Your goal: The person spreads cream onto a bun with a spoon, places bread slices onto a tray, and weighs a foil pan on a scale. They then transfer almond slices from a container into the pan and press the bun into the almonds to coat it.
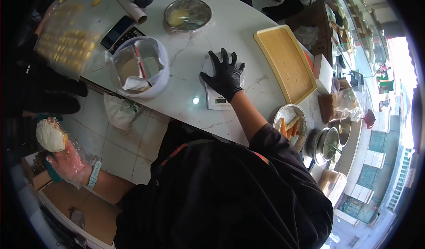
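Observation:
Out to the left, past the table's edge, my left hand in a clear plastic glove holds a round white bun-like piece with some orange filling at its side. My right hand, in a black glove, lies with fingers spread on the round plate of a white kitchen scale. The scale's small display shows just below that hand, but its reading is too small to tell. Nothing shows between the spread fingers.
On the white table are a tub, a metal bowl, a phone, a yellow tray and a foil dish. Small yellow pieces lie under plastic at left, beside a person's dark clothing. An open box stands lower left.

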